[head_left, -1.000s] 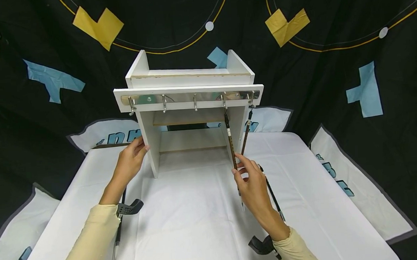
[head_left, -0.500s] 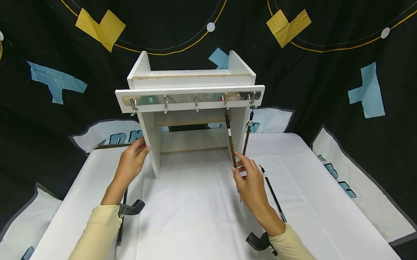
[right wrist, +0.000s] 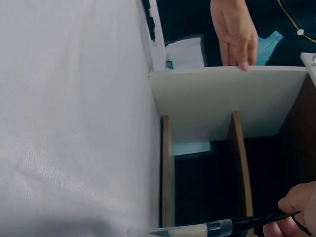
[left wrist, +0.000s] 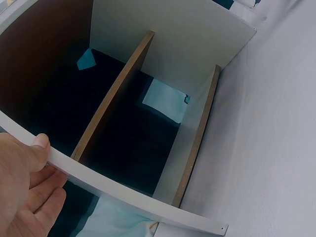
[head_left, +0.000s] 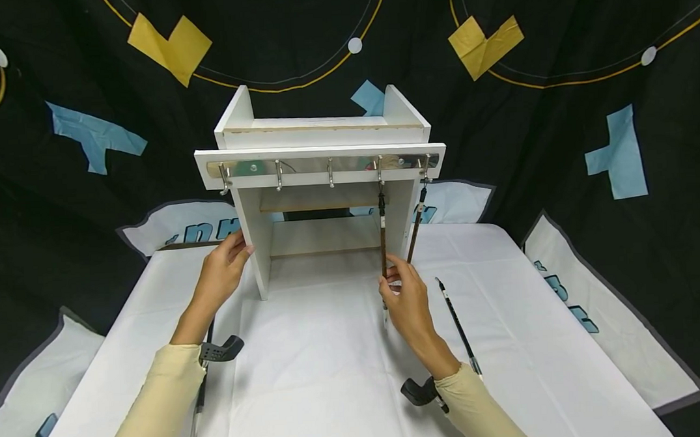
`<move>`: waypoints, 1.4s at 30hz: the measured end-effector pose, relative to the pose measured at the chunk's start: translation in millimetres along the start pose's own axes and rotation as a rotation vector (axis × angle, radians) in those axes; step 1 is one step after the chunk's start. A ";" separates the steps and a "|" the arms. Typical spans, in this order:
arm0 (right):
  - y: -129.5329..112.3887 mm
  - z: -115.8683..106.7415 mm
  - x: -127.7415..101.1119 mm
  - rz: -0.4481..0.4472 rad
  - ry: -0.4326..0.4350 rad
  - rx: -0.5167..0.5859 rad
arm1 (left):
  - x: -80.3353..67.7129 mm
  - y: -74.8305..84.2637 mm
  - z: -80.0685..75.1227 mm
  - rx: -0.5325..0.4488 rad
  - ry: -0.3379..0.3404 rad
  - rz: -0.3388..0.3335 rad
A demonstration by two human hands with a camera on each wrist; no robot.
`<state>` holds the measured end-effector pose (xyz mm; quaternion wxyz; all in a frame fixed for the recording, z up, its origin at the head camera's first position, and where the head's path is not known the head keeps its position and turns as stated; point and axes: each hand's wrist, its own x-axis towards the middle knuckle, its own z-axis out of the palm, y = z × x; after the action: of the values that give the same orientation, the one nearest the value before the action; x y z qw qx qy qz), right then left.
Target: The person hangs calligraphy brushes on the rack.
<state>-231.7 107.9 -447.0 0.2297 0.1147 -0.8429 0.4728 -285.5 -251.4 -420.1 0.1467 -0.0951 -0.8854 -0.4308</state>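
A slim brush (head_left: pixel 382 227) hangs upright before the right part of the white shelf unit (head_left: pixel 346 136), its dark top at the fourth hook (head_left: pixel 380 168) from the left; the shaft is straight, round and brown, and the right wrist view shows a shiny collar and a pale, slender end, slightly blurred; the right hand (head_left: pixel 409 297) pinches the lower shaft between thumb and fingers; the left hand (head_left: pixel 220 270) touches the unit's left side panel, thumb on the narrow front edge, fairly straight fingers against the flat outer face; the unit is made of smooth, square-cut boards, with brown bare edges on its inner shelves and a glossy metal strip (head_left: pixel 306 165) along its front rail; a second brush (head_left: pixel 417 222), also brown-shafted, hangs slightly tilted at the unit's rightmost hook; a thin black rod (head_left: pixel 457 321) lies to the right in front of the unit, and a dark stick (head_left: pixel 201 385) with a pale end lies to its left, partly behind the forearm; beneath the unit spreads softly creased white cloth (head_left: pixel 310 377); behind it hangs a folded black curtain (head_left: pixel 534 132) bearing crinkled yellow tape (head_left: pixel 169 47) and blue tape (head_left: pixel 623 154)
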 end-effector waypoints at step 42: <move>-9.8 -6.1 14.7 -0.175 0.186 -0.142 | -1.6 1.2 -0.4 0.006 -0.011 -0.009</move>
<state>-238.7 108.2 -429.6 0.3547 0.1271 -0.8362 0.3985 -283.7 -251.2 -419.5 0.1400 -0.0932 -0.8879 -0.4282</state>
